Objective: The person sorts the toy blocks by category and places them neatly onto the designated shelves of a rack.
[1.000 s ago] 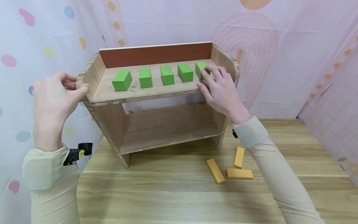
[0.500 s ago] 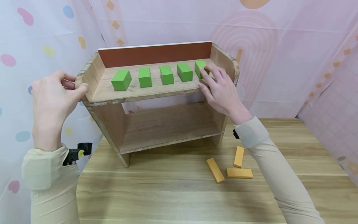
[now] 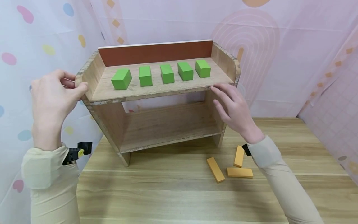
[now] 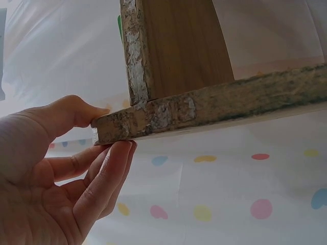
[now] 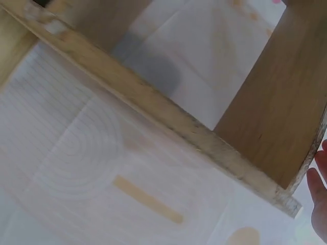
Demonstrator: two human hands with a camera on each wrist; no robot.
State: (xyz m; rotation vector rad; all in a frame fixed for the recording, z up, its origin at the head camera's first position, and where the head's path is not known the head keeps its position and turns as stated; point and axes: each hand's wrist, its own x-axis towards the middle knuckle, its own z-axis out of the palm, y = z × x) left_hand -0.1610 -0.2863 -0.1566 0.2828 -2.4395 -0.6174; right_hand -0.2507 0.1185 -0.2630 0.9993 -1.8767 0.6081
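Observation:
A small wooden shelf [image 3: 170, 124] stands tilted toward the left on the table. Several green blocks [image 3: 185, 71] form a row along its upper board. My left hand [image 3: 53, 99] pinches the top corner of the left side panel [image 4: 173, 115] between thumb and fingers, as the left wrist view also shows. At the right part of the upper board's front edge is my right hand [image 3: 236, 109], its fingertips at the rim and its fingers loosely bent, holding nothing. In the right wrist view only some fingers [image 5: 318, 186] show, beside the board's edge.
Three flat orange blocks [image 3: 239, 173] lie on the wooden table [image 3: 167, 199] in front of the shelf's right foot. A reddish-brown back strip [image 3: 156, 53] closes the upper board's rear. Patterned cloth [image 3: 293, 62] hangs behind and at both sides.
My right hand has let go of the rightmost green block and drawn back, down and to the right, to the board's front edge. The left hand keeps its grip on the panel.

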